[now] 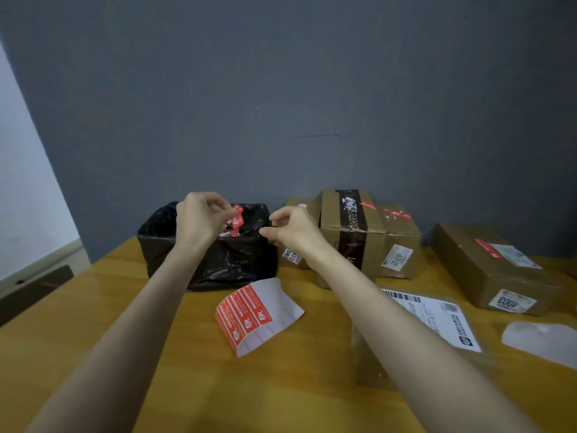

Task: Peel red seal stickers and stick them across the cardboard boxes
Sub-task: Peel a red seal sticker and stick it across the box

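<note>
From the head camera, both hands are raised over the bin (218, 257), which is lined with a black bag and stands at the far side of the table (93, 323). The left hand (199, 217) pinches a red sticker (238, 214) between thumb and fingertips, right above the bin's mouth. This is probably so that any peeled-off scrap drops straight in; more red and white bits lie inside the bag. The right hand (295, 229) is just beside it with its fingers curled and the thumb close to the forefinger. I cannot tell whether it holds anything or only touches the bag's rim.

The sticker sheet (249, 314) lies on the table between the forearms, within easy reach. It curls up, with one block of red stickers left on it and bare white backing beside them. The cardboard boxes (352, 232) are grouped to the right of the bin, with another box (493, 270) further right. Several already carry a red strip on top.

The held sticker is small, red with white print, and looks crumpled or folded.
</note>
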The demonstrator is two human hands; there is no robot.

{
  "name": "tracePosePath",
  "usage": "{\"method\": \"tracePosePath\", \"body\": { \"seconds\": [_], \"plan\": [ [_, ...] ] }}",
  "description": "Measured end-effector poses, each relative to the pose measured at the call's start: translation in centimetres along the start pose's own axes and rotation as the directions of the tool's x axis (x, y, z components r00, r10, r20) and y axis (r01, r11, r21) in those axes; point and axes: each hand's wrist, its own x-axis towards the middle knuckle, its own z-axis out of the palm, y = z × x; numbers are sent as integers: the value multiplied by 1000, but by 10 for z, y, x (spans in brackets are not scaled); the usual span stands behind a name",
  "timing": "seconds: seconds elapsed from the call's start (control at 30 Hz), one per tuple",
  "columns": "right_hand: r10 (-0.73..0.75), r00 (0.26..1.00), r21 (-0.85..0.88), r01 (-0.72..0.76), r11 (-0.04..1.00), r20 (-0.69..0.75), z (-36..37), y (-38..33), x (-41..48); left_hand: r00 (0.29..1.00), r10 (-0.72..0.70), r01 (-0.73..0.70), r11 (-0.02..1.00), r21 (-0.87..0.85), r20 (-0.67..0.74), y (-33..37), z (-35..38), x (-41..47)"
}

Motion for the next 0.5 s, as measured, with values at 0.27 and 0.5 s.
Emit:
{"method": "tracePosePath", "body": {
  "seconds": [0.27, 0.5],
  "plan": [
    [-52, 999, -70, 53, 996, 17, 23, -2, 30, 997, -73, 75, 993, 93, -21, -33, 6, 24],
    [-116, 987, -183, 134, 974, 108, 48, -1, 46, 989, -72, 44, 978, 205, 130, -59, 20, 33]
  ]
}}
